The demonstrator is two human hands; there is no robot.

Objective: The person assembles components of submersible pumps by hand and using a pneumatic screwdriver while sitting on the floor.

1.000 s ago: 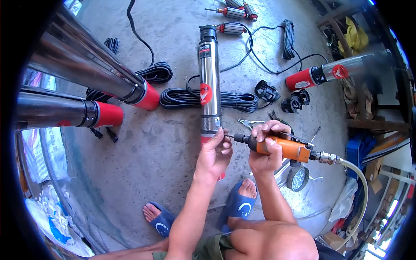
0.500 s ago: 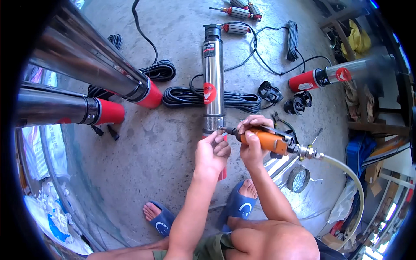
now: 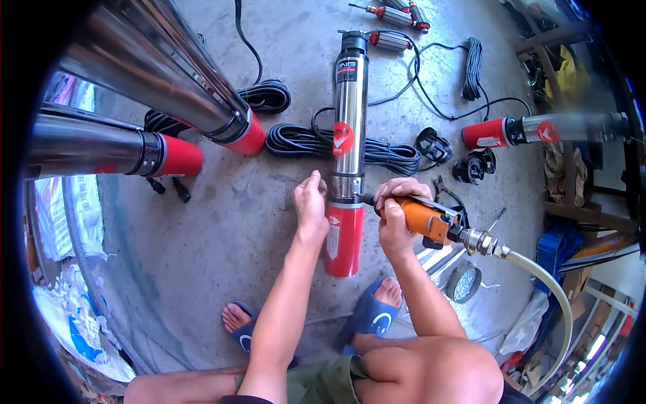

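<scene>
A steel submersible pump [image 3: 350, 108] with a red lower end [image 3: 344, 242] lies lengthwise on the floor before me. My right hand [image 3: 397, 212] is wrapped round an orange air screwdriver [image 3: 420, 219], whose tip meets the right side of the pump's perforated band [image 3: 347, 187]. From the tool's rear fitting, a pale air hose [image 3: 548, 283] curves down to the right. On the pump's left side, beside the band, is my left hand [image 3: 311, 207], its fingers curled and the index fingertip pointing up. Whatever those fingers may hold is hidden.
Coiled black cable [image 3: 303, 143] passes beside the pump. Large steel pumps [image 3: 161, 81] stand at left, another pump [image 3: 531, 129] at right. Black plastic parts [image 3: 434, 145], a round dish of small pieces [image 3: 464, 283] and motor rotors [image 3: 390, 15] lie about.
My left hand has moved from the screwdriver's tip to the pump's left side, uncovering the red end. The right hand still holds the screwdriver at the band. The whole view has shifted slightly.
</scene>
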